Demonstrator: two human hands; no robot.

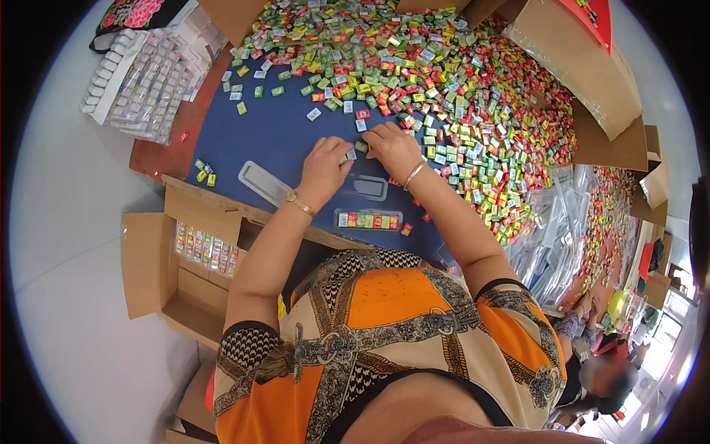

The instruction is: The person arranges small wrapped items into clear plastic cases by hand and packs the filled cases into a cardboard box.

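My left hand is closed, with a small white-and-blue-faced box between its fingertips. Facing it, my right hand has its fingers bent together at a small green box, seemingly pinching it. Below the hands lies a clear plastic tray. Nearer my body, another clear tray holds a row of small red, green and yellow boxes. A long clear tray lies slanted by my left forearm. One loose red box sits right of the filled tray.
A large heap of small coloured boxes covers the blue tabletop's back and right. Stacked clear plastic packaging lies at right. Packed trays stand at back left. An open carton holds filled packs. Another person sits at right.
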